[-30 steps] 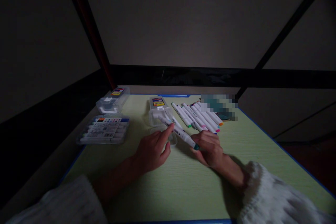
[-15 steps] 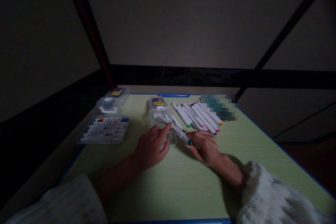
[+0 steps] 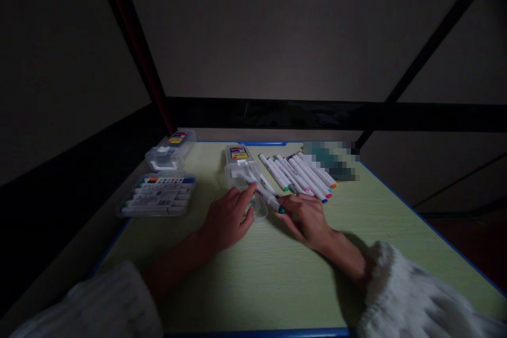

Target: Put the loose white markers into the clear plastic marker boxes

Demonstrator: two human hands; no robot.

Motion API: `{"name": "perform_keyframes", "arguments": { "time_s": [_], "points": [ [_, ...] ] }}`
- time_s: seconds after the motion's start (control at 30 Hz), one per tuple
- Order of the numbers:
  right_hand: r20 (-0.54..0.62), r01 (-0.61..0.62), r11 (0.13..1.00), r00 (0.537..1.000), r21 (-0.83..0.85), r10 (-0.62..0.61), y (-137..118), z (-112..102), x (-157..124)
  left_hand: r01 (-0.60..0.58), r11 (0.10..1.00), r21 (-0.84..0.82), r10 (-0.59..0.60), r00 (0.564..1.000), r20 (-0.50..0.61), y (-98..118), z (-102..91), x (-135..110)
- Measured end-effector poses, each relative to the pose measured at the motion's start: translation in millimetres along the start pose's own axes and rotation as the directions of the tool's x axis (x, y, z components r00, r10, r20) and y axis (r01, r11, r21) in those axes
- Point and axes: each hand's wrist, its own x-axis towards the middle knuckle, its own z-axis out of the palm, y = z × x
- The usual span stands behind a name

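A white marker with a dark teal end (image 3: 270, 200) slants from the mouth of a clear plastic case (image 3: 242, 170) toward my right hand (image 3: 307, 220). The thumb and fingers of that hand pinch the marker near its teal end. My left hand (image 3: 226, 219) is at the near left of the case, index finger stretched out with its tip at the marker's far part, thumb held apart below. Another white marker (image 3: 263, 182) lies just behind the held one, partly in the case. A clear flap (image 3: 259, 211) of the case lies under the held marker, partly hidden by my left hand.
Several white markers with coloured ends (image 3: 297, 174) lie in a loose row right of the case. At left are a filled flat marker box (image 3: 158, 196) and a clear handled case (image 3: 171, 150). A blurred-out item (image 3: 330, 158) is at the back right of the blue-edged table (image 3: 253, 285).
The held marker has slid a little toward the case, its teal end now farther left and back. My right hand has moved slightly left with it; my left hand has barely shifted.
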Motion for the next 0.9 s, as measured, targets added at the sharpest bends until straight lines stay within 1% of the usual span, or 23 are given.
{"name": "perform_keyframes", "arguments": {
  "time_s": [0.1, 0.2, 0.3, 0.4, 0.5, 0.57, 0.73, 0.9],
  "points": [
    [0.011, -0.015, 1.000, 1.000, -0.017, 0.015, 0, 0, 0, 0.030, 0.999, 0.014, -0.030, 0.999, -0.017, -2, -0.2, 0],
    [0.018, -0.019, 0.999, 1.000, -0.034, 0.020, -1, 0, 0, 0.017, 1.000, -0.006, -0.018, 0.994, -0.108, -5, -1.7, 1],
    [0.037, -0.021, 0.999, 0.999, -0.046, 0.022, -2, 0, 1, -0.070, 0.997, -0.025, 0.062, 0.971, -0.229, -6, -4.5, 1],
    [0.054, -0.022, 0.998, 0.998, -0.050, 0.025, -3, 0, 2, -0.181, 0.983, -0.018, 0.169, 0.945, -0.282, -2, -7.4, 1],
    [0.069, -0.020, 0.998, 0.997, -0.055, 0.023, -3, -1, 2, -0.280, 0.960, -0.002, 0.268, 0.923, -0.276, 2, -8.8, 1],
    [0.075, -0.018, 0.998, 0.997, -0.055, 0.022, -3, -1, 2, -0.315, 0.949, 0.004, 0.305, 0.916, -0.261, 4, -8.8, 0],
    [0.094, 0.008, 0.997, 0.996, -0.074, -0.001, -2, 0, 3, -0.322, 0.947, -0.007, 0.313, 0.924, -0.217, 6, -7.5, -1],
    [0.118, 0.019, 0.998, 0.993, -0.065, -0.011, -3, 2, 2, -0.311, 0.950, -0.028, 0.299, 0.933, -0.201, 5, -5.9, -2]
  ]
}}
